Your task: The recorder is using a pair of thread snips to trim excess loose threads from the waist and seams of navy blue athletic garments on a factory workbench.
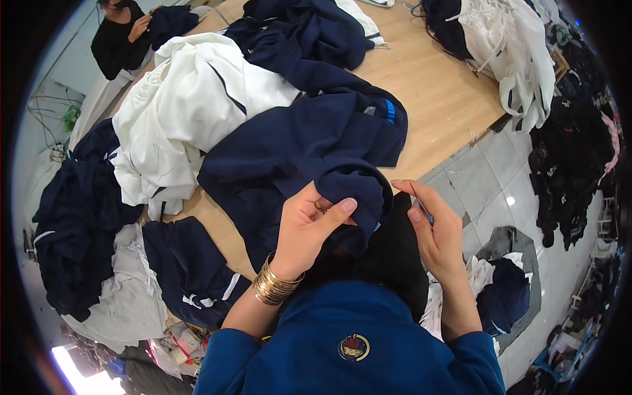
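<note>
A navy blue garment lies on the table in front of me, and its near end is lifted towards my body. My left hand is closed on this folded edge, thumb on top and the other fingers beneath the cloth. Just right of the edge, my right hand is closed with thumb and index finger forward. A small blue tool shows between its fingers; the palm hides most of it, so its kind cannot be told. The right fingertips are close beside the cloth.
White garments are heaped left of the navy one, with more navy clothing behind. A wooden table carries them. Another person handles navy cloth at the far left. A grey sack of clothes stands on the tiled floor at right.
</note>
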`<state>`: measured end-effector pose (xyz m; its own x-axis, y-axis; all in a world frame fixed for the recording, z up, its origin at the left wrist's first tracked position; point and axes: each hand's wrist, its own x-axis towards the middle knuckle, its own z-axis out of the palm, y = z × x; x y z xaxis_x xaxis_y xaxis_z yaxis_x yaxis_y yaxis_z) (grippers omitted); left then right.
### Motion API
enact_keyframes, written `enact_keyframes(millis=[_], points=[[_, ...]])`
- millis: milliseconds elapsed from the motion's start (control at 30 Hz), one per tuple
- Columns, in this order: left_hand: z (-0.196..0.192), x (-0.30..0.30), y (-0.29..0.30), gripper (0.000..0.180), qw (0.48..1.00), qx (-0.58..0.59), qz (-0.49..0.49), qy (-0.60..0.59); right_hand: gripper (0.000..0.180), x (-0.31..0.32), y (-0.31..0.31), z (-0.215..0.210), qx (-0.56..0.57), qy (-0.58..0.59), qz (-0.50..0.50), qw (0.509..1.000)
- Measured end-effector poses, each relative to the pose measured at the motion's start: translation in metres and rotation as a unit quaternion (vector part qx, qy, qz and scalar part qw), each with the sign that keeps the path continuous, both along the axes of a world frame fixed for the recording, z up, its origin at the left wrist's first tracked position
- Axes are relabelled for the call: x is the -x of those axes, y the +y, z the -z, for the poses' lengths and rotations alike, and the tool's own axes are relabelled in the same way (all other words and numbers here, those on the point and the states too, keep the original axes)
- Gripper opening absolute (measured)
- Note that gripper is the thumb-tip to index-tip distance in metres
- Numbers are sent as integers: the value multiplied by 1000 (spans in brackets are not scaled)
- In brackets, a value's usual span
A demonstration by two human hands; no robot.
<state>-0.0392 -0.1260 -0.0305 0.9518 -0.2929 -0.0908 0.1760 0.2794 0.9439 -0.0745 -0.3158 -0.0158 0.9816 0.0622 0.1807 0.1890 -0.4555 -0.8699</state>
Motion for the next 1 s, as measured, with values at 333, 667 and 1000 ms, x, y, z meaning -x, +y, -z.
enact_keyframes(millis=[333, 667, 1000], points=[[1, 6, -8, 23, 1000, 9, -12, 1, 28, 9, 12, 14, 37, -54, 54, 996], [1, 5, -14, 24, 999, 22, -34, -33, 26, 10, 16, 24, 105, -115, 94, 983], [2, 6, -15, 24, 998, 13, -34, -52, 26, 9, 15, 25, 125, -134, 102, 978]])
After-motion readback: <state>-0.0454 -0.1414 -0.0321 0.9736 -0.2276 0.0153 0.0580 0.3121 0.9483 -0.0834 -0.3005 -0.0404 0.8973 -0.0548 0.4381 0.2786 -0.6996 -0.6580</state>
